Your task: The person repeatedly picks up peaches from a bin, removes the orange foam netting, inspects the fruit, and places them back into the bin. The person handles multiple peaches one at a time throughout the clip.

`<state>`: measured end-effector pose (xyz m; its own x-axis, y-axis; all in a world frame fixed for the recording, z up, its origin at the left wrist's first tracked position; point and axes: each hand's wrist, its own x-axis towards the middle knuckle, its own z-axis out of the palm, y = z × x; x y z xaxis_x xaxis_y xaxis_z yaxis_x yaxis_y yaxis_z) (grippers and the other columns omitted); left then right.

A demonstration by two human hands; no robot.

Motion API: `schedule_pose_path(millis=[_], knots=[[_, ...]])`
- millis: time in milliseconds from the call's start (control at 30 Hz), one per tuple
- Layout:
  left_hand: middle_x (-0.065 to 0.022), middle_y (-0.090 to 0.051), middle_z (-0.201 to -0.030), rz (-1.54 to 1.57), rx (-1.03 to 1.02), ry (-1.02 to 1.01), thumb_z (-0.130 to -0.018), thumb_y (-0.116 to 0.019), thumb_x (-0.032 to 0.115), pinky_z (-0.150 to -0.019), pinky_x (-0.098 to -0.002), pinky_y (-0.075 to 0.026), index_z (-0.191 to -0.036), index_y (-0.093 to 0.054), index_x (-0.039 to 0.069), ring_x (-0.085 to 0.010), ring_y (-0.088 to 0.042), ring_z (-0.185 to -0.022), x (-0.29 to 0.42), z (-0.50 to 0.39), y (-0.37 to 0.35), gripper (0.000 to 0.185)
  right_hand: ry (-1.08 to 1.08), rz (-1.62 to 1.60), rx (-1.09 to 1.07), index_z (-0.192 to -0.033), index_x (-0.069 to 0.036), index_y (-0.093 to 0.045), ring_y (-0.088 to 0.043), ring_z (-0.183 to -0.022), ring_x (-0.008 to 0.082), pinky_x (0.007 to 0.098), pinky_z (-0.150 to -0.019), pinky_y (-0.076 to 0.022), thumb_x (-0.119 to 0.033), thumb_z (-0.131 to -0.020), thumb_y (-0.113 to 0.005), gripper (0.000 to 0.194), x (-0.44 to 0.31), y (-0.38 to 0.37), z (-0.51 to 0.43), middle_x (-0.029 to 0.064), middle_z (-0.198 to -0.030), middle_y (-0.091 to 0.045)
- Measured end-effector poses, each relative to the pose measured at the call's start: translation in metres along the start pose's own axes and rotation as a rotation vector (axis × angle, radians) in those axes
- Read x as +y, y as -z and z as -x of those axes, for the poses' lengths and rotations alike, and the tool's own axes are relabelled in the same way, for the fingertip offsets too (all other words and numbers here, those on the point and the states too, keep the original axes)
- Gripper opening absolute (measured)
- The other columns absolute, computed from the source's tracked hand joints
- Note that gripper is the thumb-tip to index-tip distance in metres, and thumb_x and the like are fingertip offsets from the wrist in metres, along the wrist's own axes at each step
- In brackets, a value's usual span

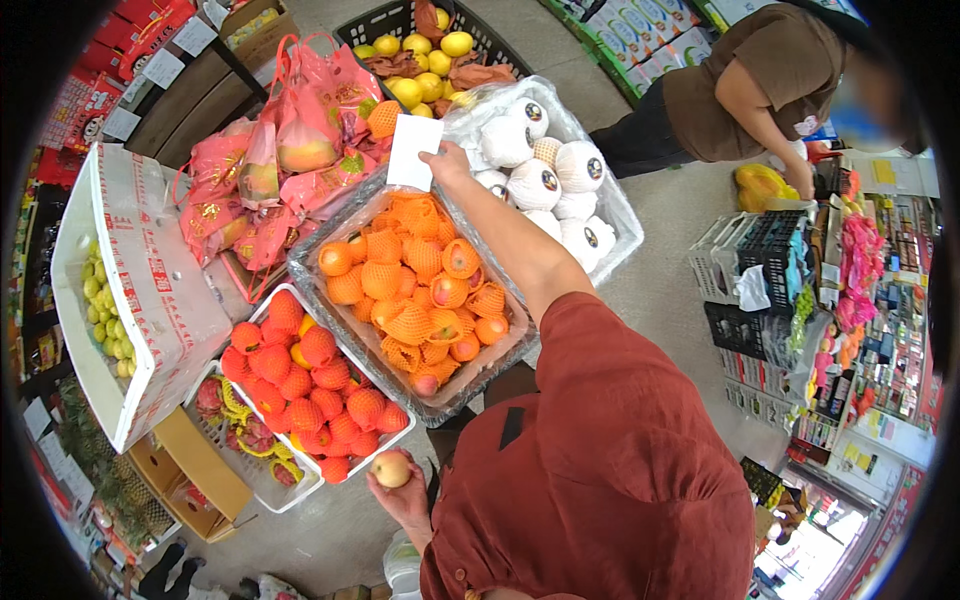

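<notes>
My left hand (403,496) cups a pale yellow apple (391,469) at the near corner of a white crate of red-netted fruit (319,379). Farther up, my right hand (450,166) pinches the edge of a blank-looking white card (415,152). That card stands over the far edge of a plastic-lined crate (480,390), which holds reddish-orange fruit in orange foam nets (409,281). Right of the right hand sits a plastic-lined white box (630,240) of round fruit in white wrapping (534,185), several bearing dark stickers.
Pink bags of fruit (300,150) are heaped at upper left. Behind the card is a black crate (480,19) of yellow fruit (427,64). A white foam box (161,277) holds green fruit at left. Another person (750,86) bends over stacked crates (750,255) at right.
</notes>
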<state>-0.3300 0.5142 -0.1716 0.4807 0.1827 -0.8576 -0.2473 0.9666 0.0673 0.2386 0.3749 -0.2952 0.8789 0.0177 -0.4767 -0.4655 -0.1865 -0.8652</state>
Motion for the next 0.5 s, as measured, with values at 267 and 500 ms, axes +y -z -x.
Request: schedule_pose_path(millis=[267, 500], knots=[[-0.0162, -0.056, -0.125, 0.001, 0.028, -0.022, -0.086, -0.066, 0.048, -0.083, -0.0396, -0.051, -0.127, -0.049, 0.005, -0.0301, -0.055, -0.11, -0.042, 0.021, -0.014, 0.061, 0.411, 0.341, -0.067, -0.133, -0.004, -0.047, -0.049, -0.121, 0.0379, 0.0418, -0.103, -0.0406, -0.022, -0.078, -0.072, 0.064, -0.005, -0.07, 0.073, 0.0202, -0.136, -0.043], [-0.0157, -0.055, -0.125, -0.007, 0.053, -0.109, -0.087, -0.064, 0.049, -0.081, -0.0393, -0.051, -0.127, -0.049, 0.006, -0.0302, -0.055, -0.109, -0.064, 0.035, -0.011, 0.061, 0.461, 0.502, -0.203, -0.139, -0.006, -0.038, -0.053, -0.116, 0.0436, 0.0467, -0.092, -0.0485, -0.015, -0.079, -0.068, 0.067, 0.01, -0.083, 0.11, 0.0253, -0.146, -0.032]])
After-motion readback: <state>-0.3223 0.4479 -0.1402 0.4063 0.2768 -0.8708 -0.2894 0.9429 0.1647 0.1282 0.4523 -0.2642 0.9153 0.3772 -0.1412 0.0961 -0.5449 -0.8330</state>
